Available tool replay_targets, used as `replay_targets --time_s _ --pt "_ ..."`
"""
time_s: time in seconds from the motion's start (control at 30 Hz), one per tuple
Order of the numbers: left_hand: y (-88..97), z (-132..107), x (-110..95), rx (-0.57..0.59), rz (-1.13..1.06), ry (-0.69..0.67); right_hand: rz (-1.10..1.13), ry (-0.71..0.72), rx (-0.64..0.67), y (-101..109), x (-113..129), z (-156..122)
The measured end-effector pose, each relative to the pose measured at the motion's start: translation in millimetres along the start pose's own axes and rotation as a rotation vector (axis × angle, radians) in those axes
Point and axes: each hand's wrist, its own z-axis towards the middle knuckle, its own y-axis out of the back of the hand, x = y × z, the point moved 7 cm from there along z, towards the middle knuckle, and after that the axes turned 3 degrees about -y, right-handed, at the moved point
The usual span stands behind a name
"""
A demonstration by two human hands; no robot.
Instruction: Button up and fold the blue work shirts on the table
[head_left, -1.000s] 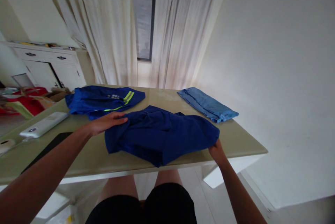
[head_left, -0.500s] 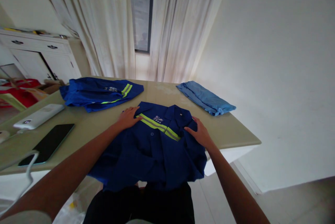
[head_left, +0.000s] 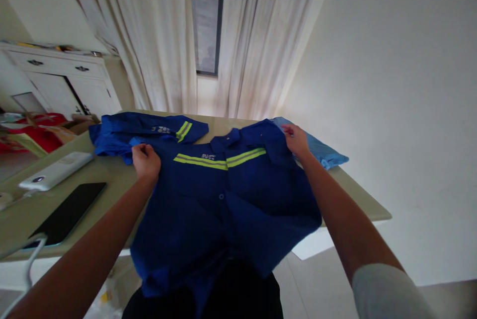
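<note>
A dark blue work shirt (head_left: 201,195) with a yellow-green and grey reflective band is spread between my hands, its collar toward the far side. My left hand (head_left: 146,161) is closed on the cloth at one shoulder. At the other shoulder, my right hand (head_left: 297,140) pinches the fabric. The lower part of the shirt hangs over the near table edge onto my lap. Behind it on the left lies a second blue garment (head_left: 128,125) with a similar band. A light blue folded garment (head_left: 324,152) sits at the back right, partly covered by the shirt and my right hand.
On the left of the table (head_left: 354,195) lie a black phone (head_left: 69,214) and a white device (head_left: 55,170) with a cable. A white cord (head_left: 32,259) crosses the lower left corner. A white cabinet (head_left: 59,78) and red bags (head_left: 40,130) stand beyond; curtains hang behind.
My hands have moved apart, the left one leftward and the right one up and rightward. Between them the shirt is now stretched wider, and it overlaps both other garments in view.
</note>
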Motion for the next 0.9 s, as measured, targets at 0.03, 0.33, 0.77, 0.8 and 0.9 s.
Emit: replay_targets --time_s 0.03,0.33,0.77,0.8,0.9 --pt "4.4 -2 3 -0.011 0.012 0.015 -0.011 -0.069 -0.052 -5 -6 2" --pt "-69.9 -68 -41 0.542 0.495 -0.57 -0.157 0.074 0.424 -144 7 -108" --pt "-177.0 -50 -51 0.779 0.596 -0.685 -0.119 -0.382 0.078 -91 -72 -81" --pt "-179.3 -46 -51 0.787 0.596 -0.687 -0.106 -0.461 -0.003 -72 -85 -73" --pt "-185.6 -36 -50 0.783 0.598 -0.679 -0.166 -0.618 -0.224 -9 -118 -51"
